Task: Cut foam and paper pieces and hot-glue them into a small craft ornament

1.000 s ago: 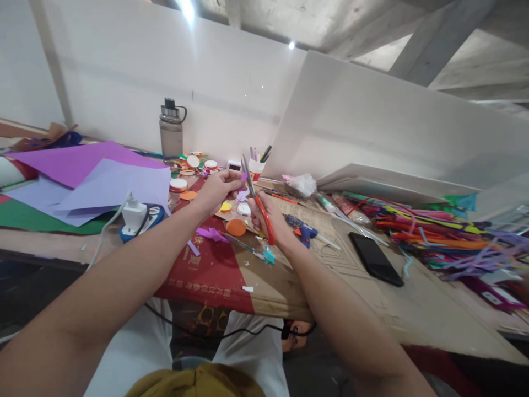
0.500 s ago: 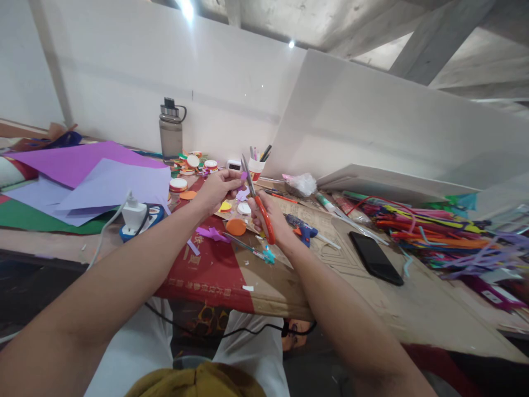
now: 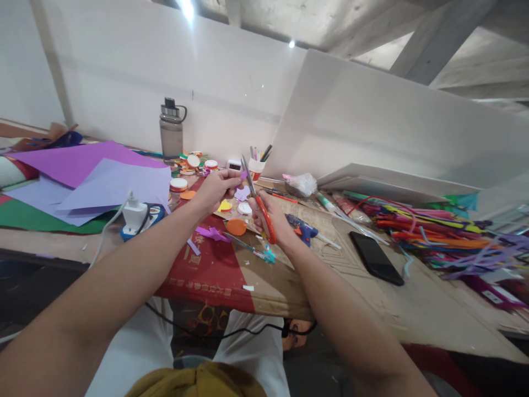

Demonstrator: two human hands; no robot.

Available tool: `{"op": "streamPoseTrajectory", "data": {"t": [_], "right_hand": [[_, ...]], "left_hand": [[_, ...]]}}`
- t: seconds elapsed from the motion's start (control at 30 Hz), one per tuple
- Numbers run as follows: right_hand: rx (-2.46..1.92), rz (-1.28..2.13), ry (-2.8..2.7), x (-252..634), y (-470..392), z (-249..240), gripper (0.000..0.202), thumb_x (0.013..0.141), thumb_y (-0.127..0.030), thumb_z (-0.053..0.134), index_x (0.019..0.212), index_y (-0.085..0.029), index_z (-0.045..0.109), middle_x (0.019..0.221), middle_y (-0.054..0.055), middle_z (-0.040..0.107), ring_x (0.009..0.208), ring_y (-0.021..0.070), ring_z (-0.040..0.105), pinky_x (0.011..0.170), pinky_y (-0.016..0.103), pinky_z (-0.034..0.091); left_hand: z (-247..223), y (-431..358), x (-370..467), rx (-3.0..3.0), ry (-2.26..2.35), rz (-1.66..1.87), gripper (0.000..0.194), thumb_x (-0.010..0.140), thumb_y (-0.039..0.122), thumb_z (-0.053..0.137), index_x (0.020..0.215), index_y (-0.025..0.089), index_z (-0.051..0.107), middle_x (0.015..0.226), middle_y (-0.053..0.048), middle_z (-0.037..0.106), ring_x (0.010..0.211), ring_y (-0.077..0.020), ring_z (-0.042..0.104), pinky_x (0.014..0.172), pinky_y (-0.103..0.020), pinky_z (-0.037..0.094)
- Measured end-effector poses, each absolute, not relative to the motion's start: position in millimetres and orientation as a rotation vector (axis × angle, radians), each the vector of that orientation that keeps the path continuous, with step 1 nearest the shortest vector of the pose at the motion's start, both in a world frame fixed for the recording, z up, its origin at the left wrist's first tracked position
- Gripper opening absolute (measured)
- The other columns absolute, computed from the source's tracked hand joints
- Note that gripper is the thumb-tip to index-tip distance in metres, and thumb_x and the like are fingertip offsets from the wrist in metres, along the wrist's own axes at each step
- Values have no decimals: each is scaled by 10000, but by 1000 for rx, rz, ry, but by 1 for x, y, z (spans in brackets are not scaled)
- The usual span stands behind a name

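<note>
Between its fingertips my left hand point(image 3: 220, 190) pinches a small piece of purple paper point(image 3: 243, 175). My right hand point(image 3: 270, 216) grips the orange handles of a pair of scissors point(image 3: 263, 215), whose blades point up and away beside the paper. Below the hands lie purple paper scraps point(image 3: 212, 234), an orange disc point(image 3: 236, 226), a white round piece point(image 3: 244, 208) and a yellow piece point(image 3: 225, 205). A pen-like tool with a turquoise end point(image 3: 258, 253) rests on the red and brown cardboard point(image 3: 206, 275).
Purple and lilac sheets point(image 3: 115, 179) and a plugged power strip point(image 3: 142, 218) are at left. A water bottle point(image 3: 171, 129) and a cup of pens point(image 3: 257, 165) stand behind. At right are a blue glue gun point(image 3: 306, 232), a phone point(image 3: 375, 257) and colourful strips point(image 3: 425, 231).
The purple paper piece has shifted slightly in the left fingertips. Both hands and the scissors stay in almost the same place.
</note>
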State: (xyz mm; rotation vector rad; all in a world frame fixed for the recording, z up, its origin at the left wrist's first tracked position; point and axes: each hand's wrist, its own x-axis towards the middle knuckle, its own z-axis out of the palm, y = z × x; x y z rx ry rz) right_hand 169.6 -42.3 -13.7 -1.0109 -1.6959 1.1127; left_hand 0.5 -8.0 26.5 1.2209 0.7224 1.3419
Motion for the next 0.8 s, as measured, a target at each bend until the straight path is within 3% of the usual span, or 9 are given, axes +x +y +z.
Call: {"op": "streamPoseTrajectory", "data": {"t": [0.17,0.8], "right_hand": [[-945,1143,-1634,168,-44,-14,359,805,-567,616,943,-266,477,628,-85,418,414,48,378,378,169,312],[-968,1153,-1646,169,-48,-9,343,810,-551,621,911,-266,459,606,-89,416,403,48,376,364,159,315]], "left_hand": [[26,-6,0,1205,702,1352,108,676,141,702,762,110,644,561,5,582,412,-28,412,414,-162,268],[25,-3,-4,1155,681,1399,122,669,155,733,720,118,628,562,1,576,445,-36,430,424,-159,300]]}}
